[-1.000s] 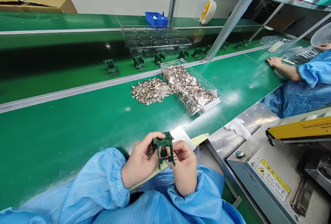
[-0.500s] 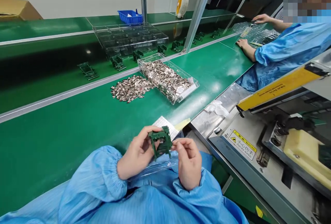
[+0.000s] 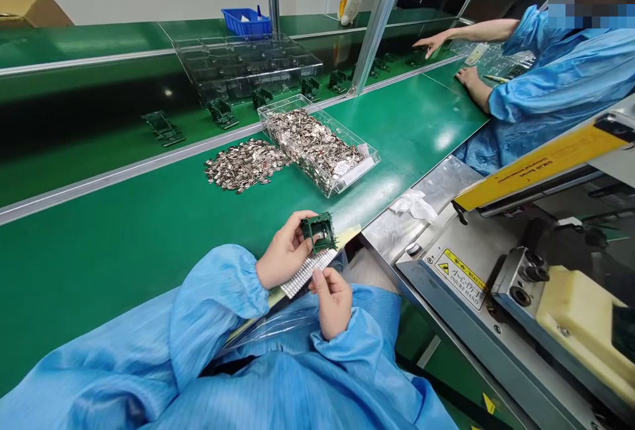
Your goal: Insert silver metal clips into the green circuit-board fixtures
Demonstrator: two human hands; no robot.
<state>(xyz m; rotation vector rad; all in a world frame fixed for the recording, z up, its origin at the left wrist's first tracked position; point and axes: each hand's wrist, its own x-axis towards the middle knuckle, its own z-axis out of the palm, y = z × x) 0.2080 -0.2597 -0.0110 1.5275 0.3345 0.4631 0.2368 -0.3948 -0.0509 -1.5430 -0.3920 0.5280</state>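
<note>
The green plastic frame is clamped in the left hand, well in front of the clear plastic tray of metal pieces. The right hand touches a silver perforated strip over the green surface; whether it grips, I cannot tell.

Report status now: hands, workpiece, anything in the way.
Left hand gripping green frame. Right hand at silver strip. Plastic film below hands, not obstructing.
</note>
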